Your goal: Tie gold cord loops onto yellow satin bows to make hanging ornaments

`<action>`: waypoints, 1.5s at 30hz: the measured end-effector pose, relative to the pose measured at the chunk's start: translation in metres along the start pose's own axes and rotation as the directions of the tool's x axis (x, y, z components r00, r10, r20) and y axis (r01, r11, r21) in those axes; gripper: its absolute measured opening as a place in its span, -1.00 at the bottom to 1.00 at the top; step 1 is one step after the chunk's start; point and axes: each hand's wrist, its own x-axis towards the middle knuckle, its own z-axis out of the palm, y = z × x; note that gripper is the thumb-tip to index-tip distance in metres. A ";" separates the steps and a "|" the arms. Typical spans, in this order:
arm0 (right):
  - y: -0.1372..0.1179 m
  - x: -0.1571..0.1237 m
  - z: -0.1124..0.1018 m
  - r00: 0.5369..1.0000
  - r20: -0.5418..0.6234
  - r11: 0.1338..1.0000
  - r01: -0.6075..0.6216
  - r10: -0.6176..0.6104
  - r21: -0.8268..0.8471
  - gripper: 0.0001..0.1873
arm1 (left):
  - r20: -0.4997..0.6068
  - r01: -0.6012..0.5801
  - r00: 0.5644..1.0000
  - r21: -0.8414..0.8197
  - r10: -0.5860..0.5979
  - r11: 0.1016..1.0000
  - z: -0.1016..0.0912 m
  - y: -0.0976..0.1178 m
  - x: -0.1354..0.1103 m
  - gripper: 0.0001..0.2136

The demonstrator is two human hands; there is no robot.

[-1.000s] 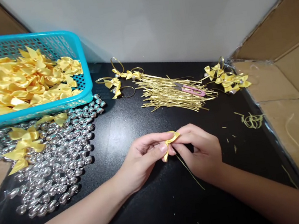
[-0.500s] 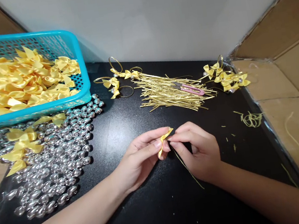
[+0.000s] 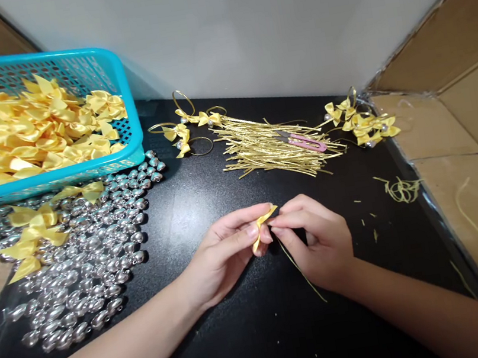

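Between the thumb and fingers of my left hand (image 3: 233,245) is a yellow ribbon bow (image 3: 263,218), seen partly edge-on. My right hand (image 3: 317,236) is closed in a pinch just to its right, fingertips close against the bow. From that pinch a thin gold cord (image 3: 301,272) hangs down and to the right, its free end above the black table. How the cord meets the bow is hidden by the fingertips. Both hands are over the middle of the black table (image 3: 228,348).
A turquoise basket (image 3: 133,117) of yellow bows stands back left. Silver beads (image 3: 88,249) spread before it, loose bows (image 3: 37,224) on top. Behind my hands lie gold ties (image 3: 261,148) with pink thread snips (image 3: 308,143). Looped bow pieces (image 3: 368,124) and tangled thread (image 3: 403,190) lie right.
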 end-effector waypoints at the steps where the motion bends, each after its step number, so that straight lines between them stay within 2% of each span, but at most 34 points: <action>1: 0.000 0.000 0.000 1.000 -0.002 1.000 -0.003 0.003 0.001 -0.79 | -0.004 -0.003 1.000 0.002 0.003 1.000 0.000 0.000 0.000 -0.80; 16: 0.001 -0.001 -0.001 1.000 0.009 1.000 -0.013 0.013 -0.016 -0.79 | -0.011 -0.001 1.000 0.007 0.001 1.000 0.000 0.000 0.000 -0.80; 45: -0.001 -0.003 0.000 1.000 -0.004 1.000 -0.019 0.019 0.014 -0.78 | -0.005 -0.070 0.997 0.135 0.071 0.988 0.001 -0.003 0.001 -0.82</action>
